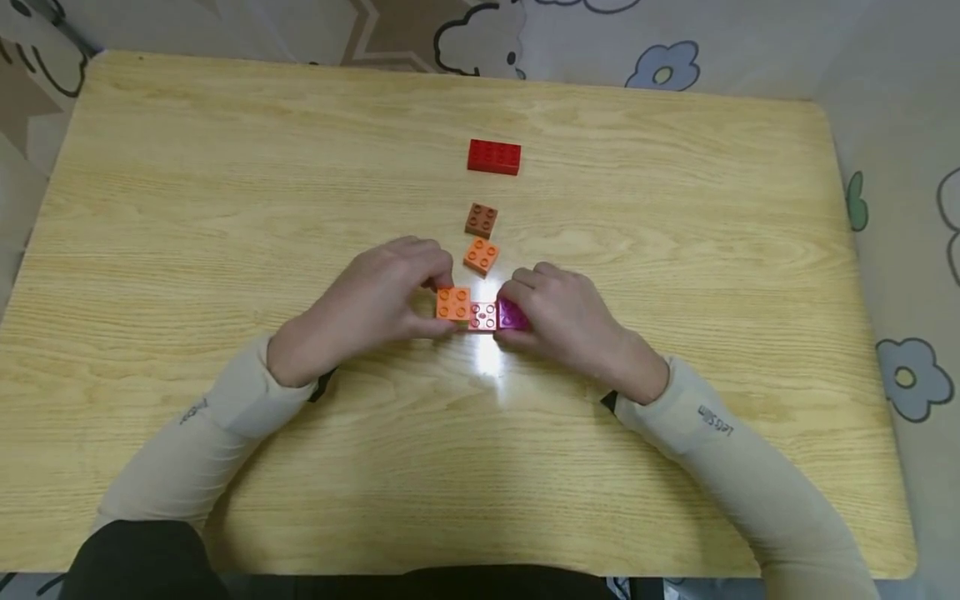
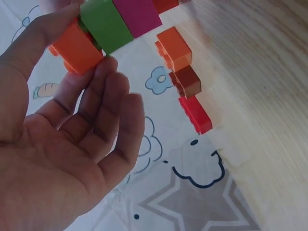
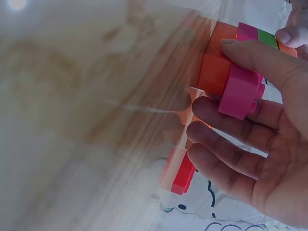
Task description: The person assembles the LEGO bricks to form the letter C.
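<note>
My left hand (image 1: 382, 287) pinches an orange brick (image 1: 453, 304) between thumb and fingers. In the left wrist view that orange brick joins a green brick (image 2: 107, 25), followed by a magenta brick (image 2: 138, 17) and a red-orange brick (image 3: 215, 60) nearest the table. With thumb and fingers, my right hand (image 1: 566, 317) holds another magenta brick (image 3: 239, 91) against the red-orange one, its studs facing up. From the head, a studded brick (image 1: 483, 317) under glare shows between the two hands.
Beyond the hands, a loose orange brick (image 1: 481, 256), a brown brick (image 1: 482, 220) and a longer red brick (image 1: 494, 157) lie in a line away from me on the wooden table (image 1: 225, 167). A wall with printed cartoon figures (image 1: 663, 67) borders its far edge.
</note>
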Motion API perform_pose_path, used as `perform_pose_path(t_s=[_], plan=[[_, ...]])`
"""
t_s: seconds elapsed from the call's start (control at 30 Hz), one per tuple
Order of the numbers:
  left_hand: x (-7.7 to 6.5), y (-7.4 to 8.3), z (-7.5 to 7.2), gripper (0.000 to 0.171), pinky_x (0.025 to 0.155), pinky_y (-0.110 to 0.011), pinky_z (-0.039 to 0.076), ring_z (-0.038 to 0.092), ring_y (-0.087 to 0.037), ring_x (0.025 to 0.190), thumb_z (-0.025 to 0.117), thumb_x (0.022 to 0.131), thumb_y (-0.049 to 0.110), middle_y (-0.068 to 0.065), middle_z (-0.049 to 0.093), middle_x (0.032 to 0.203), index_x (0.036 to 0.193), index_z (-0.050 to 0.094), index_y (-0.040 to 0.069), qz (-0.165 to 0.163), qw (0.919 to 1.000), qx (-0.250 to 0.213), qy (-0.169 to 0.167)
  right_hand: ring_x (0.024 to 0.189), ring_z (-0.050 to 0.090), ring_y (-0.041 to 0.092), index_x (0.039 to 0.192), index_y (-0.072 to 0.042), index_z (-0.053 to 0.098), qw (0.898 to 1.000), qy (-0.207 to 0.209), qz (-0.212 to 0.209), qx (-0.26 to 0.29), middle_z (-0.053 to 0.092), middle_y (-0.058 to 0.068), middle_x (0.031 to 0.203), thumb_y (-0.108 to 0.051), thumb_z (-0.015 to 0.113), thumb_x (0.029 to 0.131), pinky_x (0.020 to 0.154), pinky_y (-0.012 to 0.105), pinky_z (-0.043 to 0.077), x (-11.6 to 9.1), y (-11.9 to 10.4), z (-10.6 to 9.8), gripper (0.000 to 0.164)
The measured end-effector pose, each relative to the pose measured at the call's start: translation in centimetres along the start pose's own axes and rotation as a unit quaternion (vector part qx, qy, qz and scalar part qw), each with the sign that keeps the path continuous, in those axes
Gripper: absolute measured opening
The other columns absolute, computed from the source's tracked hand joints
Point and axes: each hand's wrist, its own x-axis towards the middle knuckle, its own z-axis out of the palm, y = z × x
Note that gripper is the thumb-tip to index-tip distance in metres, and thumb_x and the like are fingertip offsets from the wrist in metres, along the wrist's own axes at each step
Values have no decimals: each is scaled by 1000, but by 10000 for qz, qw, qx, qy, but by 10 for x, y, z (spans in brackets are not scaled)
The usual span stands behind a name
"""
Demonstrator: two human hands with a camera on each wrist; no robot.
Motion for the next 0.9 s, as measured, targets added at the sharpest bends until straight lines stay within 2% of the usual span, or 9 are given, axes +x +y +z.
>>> perform_pose_path(t_s=[0.27, 0.4, 0.53, 0.67, 0.77, 0.9], plan=[[1, 3, 0, 36, 79, -43, 51, 60, -28, 91, 98, 81, 13, -5, 67, 94, 94, 66, 6, 2, 10000, 55, 74, 81, 61, 26, 107, 0, 78, 9999, -92, 69, 14, 73, 10, 95, -29, 91, 89, 68, 40, 54, 1, 1, -2, 36], [2, 3, 1, 36, 79, -43, 50, 59, -27, 91, 98, 80, 13, -6, 67, 95, 94, 65, 6, -66, 10000, 18, 35, 87, 63, 27, 115, -1, 77, 9994, -153, 246, 198, 74, 10, 102, -35, 92, 89, 70, 41, 55, 1, -1, -4, 45], [2, 4, 1, 36, 79, -43, 50, 59, -27, 92, 98, 80, 13, -6, 67, 96, 95, 66, 6, -102, 9999, 16, -7, 96, 66, 25, 124, -4, 75, 9958, 326, 174, 838, 75, 7, 108, -40, 94, 87, 76, 42, 56, 2, -4, -3, 55], [2, 4, 0, 35, 79, -43, 50, 58, -26, 92, 98, 80, 13, -5, 67, 94, 95, 67, 5, -102, 9999, 20, -31, 100, 69, 26, 119, -4, 75, 9840, 1031, -366, 1404, 77, 7, 108, -34, 93, 89, 82, 44, 58, 7, -8, 2, 46], [3, 5, -2, 35, 79, -42, 50, 57, -26, 91, 99, 81, 11, -5, 67, 94, 95, 68, 5, -126, 9999, 5, -70, 100, 71, 27, 115, -3, 75, 9780, 1315, -618, 1498, 77, 8, 108, -28, 92, 89, 84, 45, 59, 12, -10, 4, 40], [3, 6, -3, 34, 81, -42, 50, 58, -27, 92, 99, 80, 10, -6, 68, 95, 96, 69, 4, -174, 9998, -22, -123, 98, 71, 27, 114, -3, 75, 9767, 1379, -684, 1496, 77, 8, 107, -24, 91, 89, 83, 44, 59, 14, -12, 3, 36]])
